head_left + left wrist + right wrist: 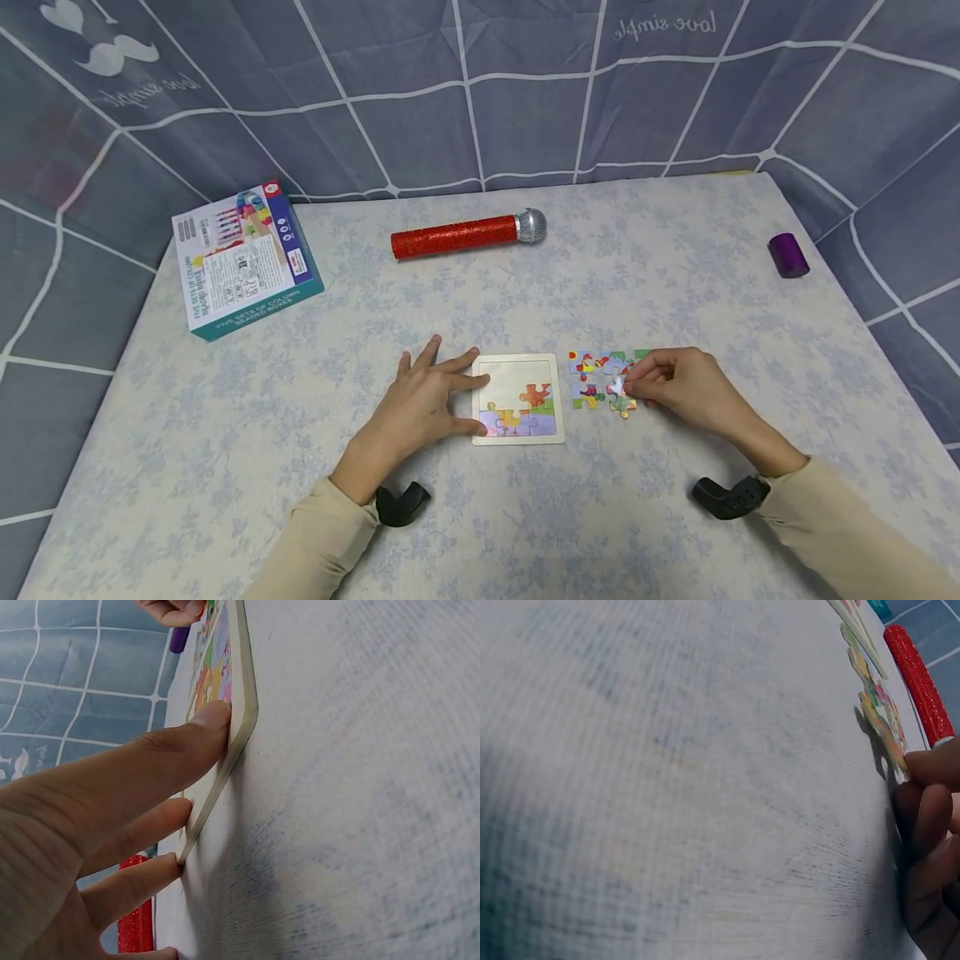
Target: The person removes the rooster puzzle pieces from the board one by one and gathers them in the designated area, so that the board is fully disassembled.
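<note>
A square wooden puzzle tray lies on the table, with several joined jigsaw pieces along its bottom and lower right side. My left hand is spread at the tray's left edge. In the left wrist view its thumb rests on the tray's corner area, other fingertips along the rim. Right of the tray lie several loose pieces. My right hand pinches one jigsaw piece between thumb and index finger; in the right wrist view that piece is tilted, with a shadow under it.
A red glittery microphone with a silver head lies behind the tray. At the back left sits a bead-set box. A purple cylinder lies near the right edge. Grey tiled-pattern cloth hangs behind the table.
</note>
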A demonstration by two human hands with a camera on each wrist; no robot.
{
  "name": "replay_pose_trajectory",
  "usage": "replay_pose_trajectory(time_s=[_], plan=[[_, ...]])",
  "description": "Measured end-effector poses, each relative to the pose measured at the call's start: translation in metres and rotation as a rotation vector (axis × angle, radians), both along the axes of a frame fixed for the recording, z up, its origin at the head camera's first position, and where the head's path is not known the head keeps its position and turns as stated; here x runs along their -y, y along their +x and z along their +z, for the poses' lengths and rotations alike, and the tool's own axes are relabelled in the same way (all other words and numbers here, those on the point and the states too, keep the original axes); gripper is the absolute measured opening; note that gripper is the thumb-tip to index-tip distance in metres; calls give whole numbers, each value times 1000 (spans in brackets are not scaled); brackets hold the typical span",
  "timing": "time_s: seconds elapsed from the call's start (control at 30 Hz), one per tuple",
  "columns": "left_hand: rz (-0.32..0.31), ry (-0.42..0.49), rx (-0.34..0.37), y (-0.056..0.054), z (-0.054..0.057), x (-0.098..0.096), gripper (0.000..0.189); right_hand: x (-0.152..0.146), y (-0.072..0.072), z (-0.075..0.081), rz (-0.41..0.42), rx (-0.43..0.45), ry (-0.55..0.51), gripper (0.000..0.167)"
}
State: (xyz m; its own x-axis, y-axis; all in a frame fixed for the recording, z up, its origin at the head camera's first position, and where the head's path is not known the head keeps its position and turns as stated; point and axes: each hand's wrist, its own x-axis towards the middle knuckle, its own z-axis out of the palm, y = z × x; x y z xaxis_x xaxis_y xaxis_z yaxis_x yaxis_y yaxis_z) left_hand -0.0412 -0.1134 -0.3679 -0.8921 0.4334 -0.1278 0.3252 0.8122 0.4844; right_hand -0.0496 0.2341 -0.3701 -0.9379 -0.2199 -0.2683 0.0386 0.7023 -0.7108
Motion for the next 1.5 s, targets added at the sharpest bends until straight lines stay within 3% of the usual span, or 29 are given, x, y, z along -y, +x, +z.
replay_pose_trajectory(time_s=[0.57, 0.7, 0.83, 1.27, 1.5], plan=[[2, 4, -16, 1, 0, 0, 65, 4, 0, 2, 21, -104, 85, 6], [0, 5, -19, 1, 0, 0, 65, 10, -2, 7, 38, -152, 74, 5], [4, 6, -12, 1, 0, 0, 66, 23, -5, 11, 76, -142, 25, 2], [10, 3, -12, 0, -1, -1, 66, 74, -7, 4, 229, -166, -81, 22], [9, -5, -13, 0, -1, -1, 65, 86, -4, 3, 262, -156, -24, 25]])
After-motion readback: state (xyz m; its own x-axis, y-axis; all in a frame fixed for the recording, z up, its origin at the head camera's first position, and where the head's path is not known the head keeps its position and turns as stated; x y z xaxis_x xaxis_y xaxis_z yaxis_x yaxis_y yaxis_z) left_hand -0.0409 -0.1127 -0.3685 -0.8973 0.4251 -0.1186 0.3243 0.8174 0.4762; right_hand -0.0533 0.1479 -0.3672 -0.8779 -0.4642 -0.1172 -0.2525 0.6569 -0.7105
